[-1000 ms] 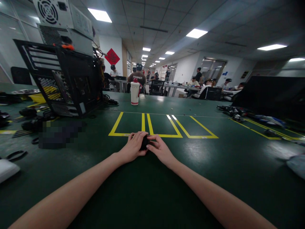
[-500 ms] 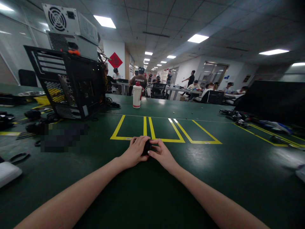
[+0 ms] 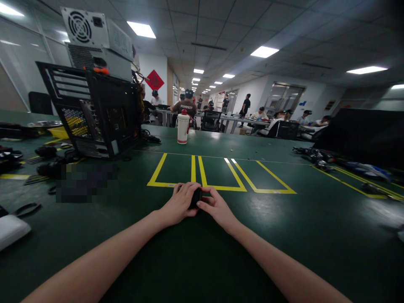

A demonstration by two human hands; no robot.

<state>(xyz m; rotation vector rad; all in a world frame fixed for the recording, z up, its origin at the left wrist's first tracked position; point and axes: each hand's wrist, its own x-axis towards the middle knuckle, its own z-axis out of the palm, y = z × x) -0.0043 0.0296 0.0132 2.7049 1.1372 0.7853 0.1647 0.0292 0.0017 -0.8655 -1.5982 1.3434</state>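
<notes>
A small black block-like object is between my two hands, just in front of the yellow tape outlines on the green table. My left hand is closed round its left side and top, fingers bent over it. From the right, my right hand pinches it with the thumb low and the fingers higher up. Much of the object is hidden by my fingers, and its exact kind cannot be made out.
A black computer case with power supplies stacked on it stands at left. Behind the tape is a white cup with a red top. Dark cables lie at right, near a large black panel. Several people sit farther back.
The whole view has shifted slightly. Both hands keep their hold on the black object, which looks slightly turned, with a little more of its side showing.
</notes>
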